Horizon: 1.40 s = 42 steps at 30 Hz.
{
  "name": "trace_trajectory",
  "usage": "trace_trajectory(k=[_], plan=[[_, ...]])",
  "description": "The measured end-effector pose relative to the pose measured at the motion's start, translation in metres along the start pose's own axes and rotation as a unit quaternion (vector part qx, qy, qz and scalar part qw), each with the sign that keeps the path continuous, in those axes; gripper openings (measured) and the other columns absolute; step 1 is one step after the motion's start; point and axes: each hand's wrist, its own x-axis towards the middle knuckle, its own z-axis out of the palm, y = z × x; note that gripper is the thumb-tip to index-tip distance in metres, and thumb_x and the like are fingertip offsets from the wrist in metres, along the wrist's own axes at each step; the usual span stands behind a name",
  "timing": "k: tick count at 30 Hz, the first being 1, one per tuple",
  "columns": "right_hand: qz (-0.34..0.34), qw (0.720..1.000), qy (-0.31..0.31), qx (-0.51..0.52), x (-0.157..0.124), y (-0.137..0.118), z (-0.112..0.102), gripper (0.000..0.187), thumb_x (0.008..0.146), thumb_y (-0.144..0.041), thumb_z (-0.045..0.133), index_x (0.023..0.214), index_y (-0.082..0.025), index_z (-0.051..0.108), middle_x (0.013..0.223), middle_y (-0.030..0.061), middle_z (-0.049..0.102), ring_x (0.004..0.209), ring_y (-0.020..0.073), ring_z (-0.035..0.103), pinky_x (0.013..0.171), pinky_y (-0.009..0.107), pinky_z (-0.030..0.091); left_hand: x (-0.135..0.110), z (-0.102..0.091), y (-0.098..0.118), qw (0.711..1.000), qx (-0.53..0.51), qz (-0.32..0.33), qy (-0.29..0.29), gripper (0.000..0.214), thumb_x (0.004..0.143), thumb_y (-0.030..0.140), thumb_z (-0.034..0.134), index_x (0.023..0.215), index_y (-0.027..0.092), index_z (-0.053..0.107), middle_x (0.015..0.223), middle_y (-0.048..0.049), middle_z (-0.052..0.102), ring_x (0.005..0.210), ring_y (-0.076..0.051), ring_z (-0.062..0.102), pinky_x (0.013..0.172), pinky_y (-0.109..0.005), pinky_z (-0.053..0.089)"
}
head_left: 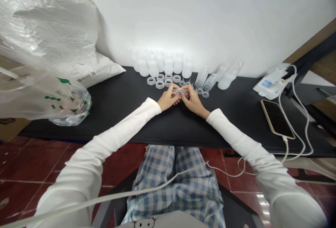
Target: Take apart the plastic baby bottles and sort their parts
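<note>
Both my hands meet at the middle of a black table [123, 98]. My left hand [168, 99] and my right hand [193, 100] pinch a small clear plastic ring [180, 92] between their fingertips. Just beyond them lie several more clear rings [160, 81] and small clear teats [203, 92]. A row of white translucent bottles [168, 63] stands upright against the wall. To its right, several clear bottles [225, 72] lie on their sides.
A large clear plastic bag [44, 60] bulges over the table's left end, with a white sack [97, 69] behind it. A phone [277, 118] on a white cable lies at the right, near a white packet [270, 83]. Red tiled floor shows below.
</note>
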Motion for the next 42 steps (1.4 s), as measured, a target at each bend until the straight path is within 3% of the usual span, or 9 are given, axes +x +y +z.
trace_trajectory(k=[7, 13, 19, 27, 42], plan=[[0.004, 1.0, 0.015, -0.018, 0.0, 0.001, 0.001, 0.026, 0.097, -0.049, 0.054, 0.101, -0.025, 0.049, 0.073, -0.0025, 0.051, 0.063, 0.0155, 0.049, 0.061, 0.032, 0.046, 0.0, 0.002, 0.0, 1.0, 0.01, -0.014, 0.014, 0.029, 0.087, 0.029, 0.066, 0.102, 0.021, 0.044, 0.054, 0.0113, 0.057, 0.043, -0.006, 0.05, 0.047, -0.02, 0.037], [0.022, 0.999, 0.006, 0.021, 0.001, 0.002, 0.001, 0.034, 0.097, -0.06, 0.051, 0.098, -0.025, 0.049, 0.074, -0.0024, 0.054, 0.064, 0.0152, 0.052, 0.061, 0.031, 0.045, 0.003, 0.002, -0.005, 0.999, -0.03, -0.009, -0.008, 0.034, 0.087, 0.035, 0.069, 0.1, 0.022, 0.041, 0.055, 0.0108, 0.059, 0.045, -0.006, 0.054, 0.048, -0.02, 0.039], [0.041, 0.996, -0.011, 0.072, 0.001, 0.004, 0.002, 0.045, 0.092, -0.069, 0.054, 0.101, -0.025, 0.048, 0.077, -0.0027, 0.056, 0.067, 0.0141, 0.055, 0.063, 0.029, 0.046, 0.01, -0.002, -0.013, 0.996, -0.084, 0.01, -0.023, 0.043, 0.085, 0.044, 0.073, 0.097, 0.022, 0.038, 0.065, 0.0073, 0.066, 0.055, -0.009, 0.064, 0.055, -0.022, 0.048], [0.029, 0.998, -0.03, 0.04, -0.002, -0.009, -0.004, 0.042, 0.095, -0.063, 0.054, 0.111, -0.024, 0.051, 0.08, -0.0016, 0.057, 0.07, 0.0144, 0.058, 0.065, 0.03, 0.05, 0.012, -0.008, -0.021, 0.994, -0.098, 0.038, -0.034, 0.052, 0.078, 0.051, 0.078, 0.1, 0.02, 0.042, 0.087, 0.002, 0.069, 0.076, -0.012, 0.07, 0.065, -0.025, 0.053], [0.02, 0.999, 0.018, 0.033, -0.001, 0.001, 0.0, 0.037, 0.097, -0.062, 0.051, 0.101, -0.025, 0.053, 0.08, -0.0001, 0.058, 0.072, 0.0157, 0.058, 0.068, 0.032, 0.052, 0.009, -0.005, -0.013, 0.995, -0.093, 0.025, -0.012, 0.046, 0.084, 0.052, 0.074, 0.099, 0.019, 0.046, 0.071, 0.003, 0.068, 0.064, -0.012, 0.069, 0.063, -0.025, 0.056]])
